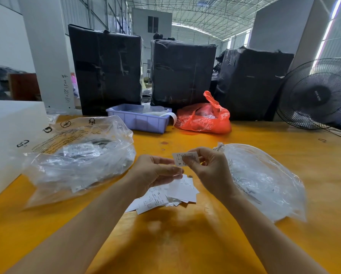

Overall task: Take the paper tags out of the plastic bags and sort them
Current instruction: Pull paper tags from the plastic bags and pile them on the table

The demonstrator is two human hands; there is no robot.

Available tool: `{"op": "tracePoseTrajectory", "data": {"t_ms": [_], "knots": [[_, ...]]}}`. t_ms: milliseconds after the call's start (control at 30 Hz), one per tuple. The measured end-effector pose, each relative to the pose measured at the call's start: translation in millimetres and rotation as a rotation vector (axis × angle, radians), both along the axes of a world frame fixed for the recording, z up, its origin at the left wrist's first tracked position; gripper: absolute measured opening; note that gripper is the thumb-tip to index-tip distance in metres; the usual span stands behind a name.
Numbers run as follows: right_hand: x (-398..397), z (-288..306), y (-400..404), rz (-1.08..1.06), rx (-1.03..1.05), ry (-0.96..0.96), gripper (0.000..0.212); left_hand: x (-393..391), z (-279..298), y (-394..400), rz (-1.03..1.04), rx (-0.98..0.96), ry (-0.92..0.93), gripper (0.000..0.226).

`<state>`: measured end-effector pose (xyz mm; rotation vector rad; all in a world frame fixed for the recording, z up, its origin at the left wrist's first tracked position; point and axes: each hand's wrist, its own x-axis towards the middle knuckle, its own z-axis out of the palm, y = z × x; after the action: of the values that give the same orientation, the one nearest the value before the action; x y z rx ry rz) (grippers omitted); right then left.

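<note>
Table (264,135): smooth, glossy orange top.
Plastic bags: crinkled clear film, one heaped at left (80,155), one flatter at right (260,178).
Right hand (209,167): grip closed in a pinch on a small white paper tag (180,159), raised above the table.
Left hand (155,171): fingers curled beside the tag; whether it holds anything, cannot tell.
Held tag: rectangular, printed lines, letter "S".
Tag pile (165,196): loose white slips on the table under the hands, between the bags.

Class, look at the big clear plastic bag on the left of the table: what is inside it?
Through the clear plastic bag show white printed paper tags and dark bundled items. Folds and glare hide how many there are and what lies underneath.
</note>
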<state>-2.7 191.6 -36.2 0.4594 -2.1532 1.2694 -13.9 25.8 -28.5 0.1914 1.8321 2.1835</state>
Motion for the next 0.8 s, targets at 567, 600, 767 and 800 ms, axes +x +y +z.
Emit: {"op": "tracePoseTrajectory", "data": {"t_ms": [567,600,767,800], "knots": [[1.1,1.7,5.3,0.148,-0.051,-0.301,0.005,-1.9,-3.4,-0.7,0.044,-0.11,0.092,0.03],[1.2,2.4,6.0,0.151,-0.043,-0.317,0.005,-3.0,-3.8,-0.9,0.054,-0.121,0.095,0.025],[-0.1,0.7,7.5,0.189,0.029,-0.419,0.013,-5.6,-7.5,1.9,0.07,-0.149,0.1,0.005],[-0.7,-0.6,6.9,0.191,0.039,-0.444,0.017,-5.1,-8.6,3.4,0.071,-0.152,0.104,0.003]]}}
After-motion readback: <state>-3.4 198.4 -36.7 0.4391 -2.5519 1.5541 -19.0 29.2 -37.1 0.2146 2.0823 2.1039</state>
